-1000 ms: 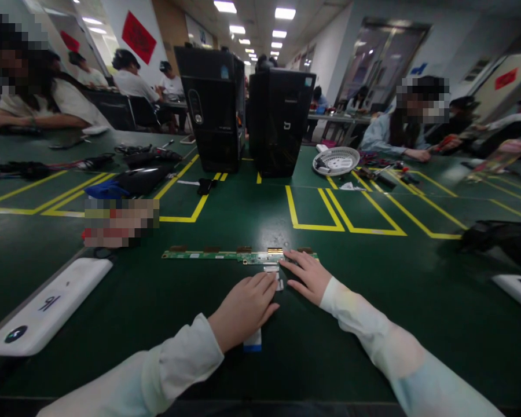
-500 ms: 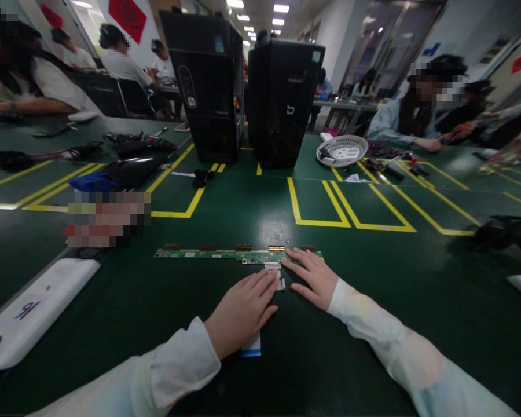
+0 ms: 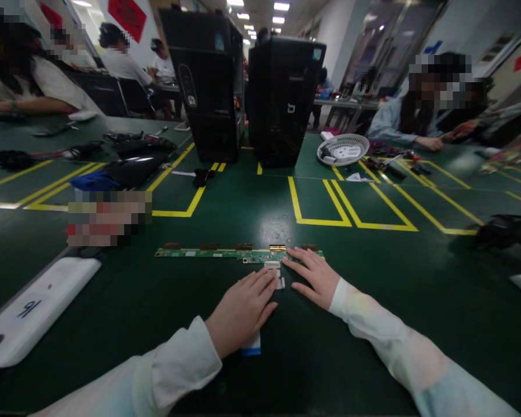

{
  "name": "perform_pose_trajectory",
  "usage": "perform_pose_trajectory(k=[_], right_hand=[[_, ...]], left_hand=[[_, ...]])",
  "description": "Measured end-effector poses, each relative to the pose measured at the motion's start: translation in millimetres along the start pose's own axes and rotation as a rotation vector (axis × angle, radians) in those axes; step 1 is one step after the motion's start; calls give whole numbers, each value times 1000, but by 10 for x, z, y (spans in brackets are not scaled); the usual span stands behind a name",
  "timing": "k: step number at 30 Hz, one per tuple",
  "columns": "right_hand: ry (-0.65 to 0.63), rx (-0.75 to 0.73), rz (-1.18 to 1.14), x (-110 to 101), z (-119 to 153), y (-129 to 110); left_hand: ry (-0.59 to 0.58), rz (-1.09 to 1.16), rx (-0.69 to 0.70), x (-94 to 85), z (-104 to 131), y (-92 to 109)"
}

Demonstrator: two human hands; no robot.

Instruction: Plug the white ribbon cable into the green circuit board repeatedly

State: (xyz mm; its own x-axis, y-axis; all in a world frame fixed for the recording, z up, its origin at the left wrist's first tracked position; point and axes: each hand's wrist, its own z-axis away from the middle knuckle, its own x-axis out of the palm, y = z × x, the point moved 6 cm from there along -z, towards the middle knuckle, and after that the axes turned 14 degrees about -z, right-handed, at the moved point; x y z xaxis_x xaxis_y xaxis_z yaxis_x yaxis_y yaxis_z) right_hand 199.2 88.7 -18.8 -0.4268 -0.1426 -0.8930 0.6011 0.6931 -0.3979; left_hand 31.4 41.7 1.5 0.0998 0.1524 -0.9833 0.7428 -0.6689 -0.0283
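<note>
A long, thin green circuit board (image 3: pixel 200 253) lies across the dark green table, with brown and gold tabs along its far edge. My left hand (image 3: pixel 245 307) lies flat over a white ribbon cable (image 3: pixel 252 346), whose blue end shows below the palm. Its fingertips rest on the white part just below the board's connector (image 3: pixel 272 264). My right hand (image 3: pixel 315 278) is spread, its fingertips touching the right part of the board, thumb on the table. Neither hand is wrapped round anything.
Two black computer towers (image 3: pixel 204 87) stand beyond the board. A white basket (image 3: pixel 344 149) and tools lie at the back right. To the left are a white case (image 3: pixel 39 307), a blue-black bundle (image 3: pixel 121 172) and cables. Several people sit around the tables.
</note>
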Motion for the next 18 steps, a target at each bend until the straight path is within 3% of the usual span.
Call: perform_pose_trajectory(k=[18], right_hand=[[9,-23,-35,-23,1,-29]], left_hand=[[-76,86,75,-60,-92,-99]])
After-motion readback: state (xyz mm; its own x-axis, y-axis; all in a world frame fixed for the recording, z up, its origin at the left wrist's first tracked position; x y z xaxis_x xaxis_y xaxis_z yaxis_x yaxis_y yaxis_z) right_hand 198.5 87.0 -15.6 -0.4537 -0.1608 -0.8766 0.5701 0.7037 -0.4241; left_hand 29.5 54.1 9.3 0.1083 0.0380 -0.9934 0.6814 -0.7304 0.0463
